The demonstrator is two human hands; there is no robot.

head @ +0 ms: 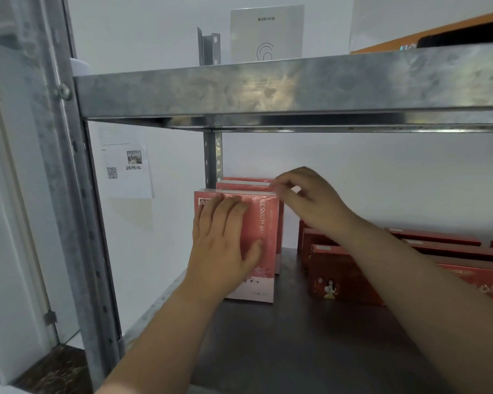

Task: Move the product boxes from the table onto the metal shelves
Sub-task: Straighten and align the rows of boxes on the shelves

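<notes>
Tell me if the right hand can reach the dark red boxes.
Probably yes: the right hand is up-left of the dark red boxes, its forearm crossing over them, nothing between.

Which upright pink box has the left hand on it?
The front pink box, nearest the camera; the left hand lies flat on its face. The other two stand behind it.

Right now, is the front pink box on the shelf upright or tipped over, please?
Upright: front pink box stands on end, left hand flat against its face.

Mottled galvanized metal shelf point(268, 89), glossy film-wrapped pink cardboard box point(264, 223), matt paper notice point(125, 163)
</notes>
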